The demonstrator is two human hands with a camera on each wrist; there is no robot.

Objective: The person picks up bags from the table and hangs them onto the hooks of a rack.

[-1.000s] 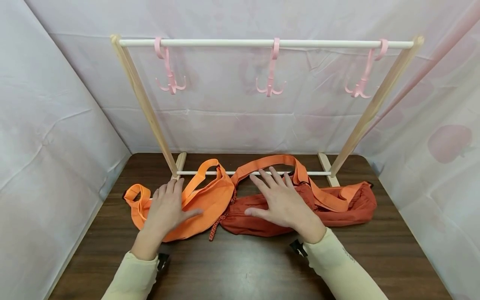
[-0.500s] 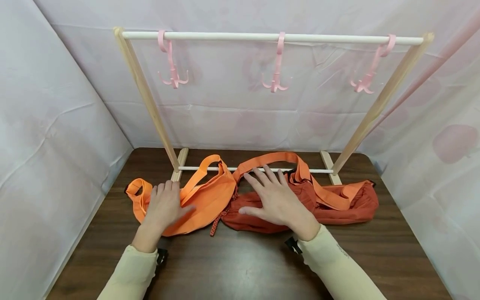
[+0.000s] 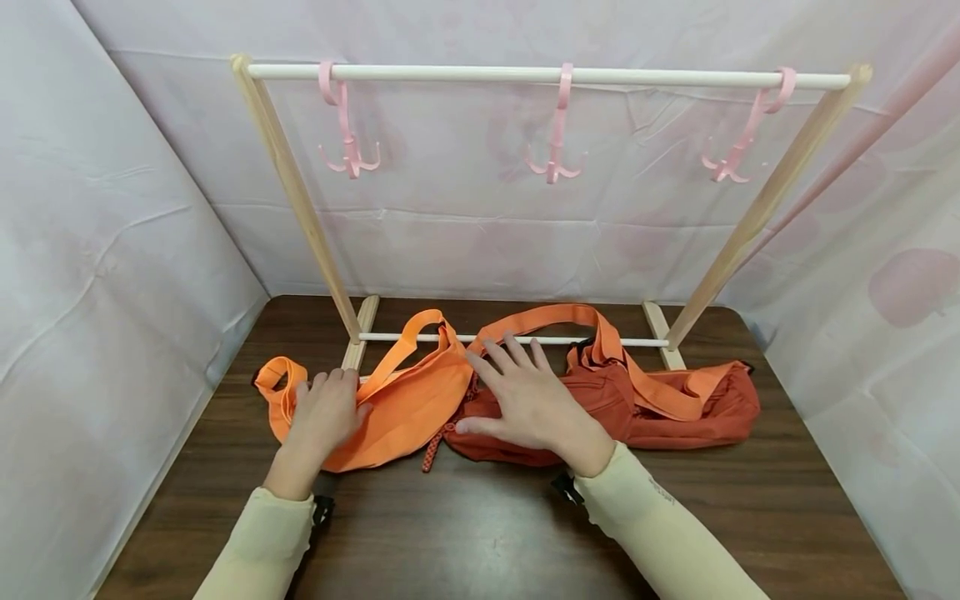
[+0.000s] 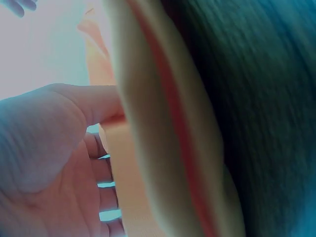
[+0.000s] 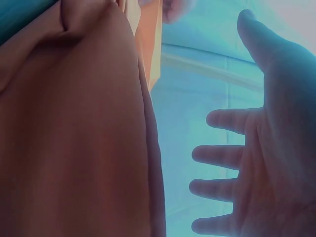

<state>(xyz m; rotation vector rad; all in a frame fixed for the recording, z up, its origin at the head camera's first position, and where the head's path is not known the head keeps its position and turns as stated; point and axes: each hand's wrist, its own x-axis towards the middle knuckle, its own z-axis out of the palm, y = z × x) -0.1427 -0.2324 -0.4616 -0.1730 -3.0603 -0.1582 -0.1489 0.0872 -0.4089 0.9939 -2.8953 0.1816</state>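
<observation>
A bright orange waist bag (image 3: 405, 412) lies at the left of the table, its orange strap (image 3: 277, 383) looped around it. My left hand (image 3: 324, 417) grips the near-left part of this bag; in the left wrist view the thumb (image 4: 98, 101) presses against the orange cloth, with the other fingers partly hidden behind it. My right hand (image 3: 528, 408) is spread above a rust-red waist bag (image 3: 495, 446), fingers straight and apart. The right wrist view shows those fingers (image 5: 217, 153) beside the red cloth, holding nothing. A patterned zip pull (image 3: 431, 454) hangs between the two bags.
Behind the bags stands a wooden rack with a white top rod (image 3: 450, 73) carrying three pink hooks (image 3: 555, 154). Its lower rod (image 3: 637, 342) runs behind the bags. A second rust-red bag (image 3: 705, 429) lies at the right. Pale curtains (image 3: 135, 250) enclose the dark table (image 3: 480, 533).
The left thumb has closed in towards the fingers onto the orange bag. My right hand has shifted left over the red bag. The head view tilted slightly at first.
</observation>
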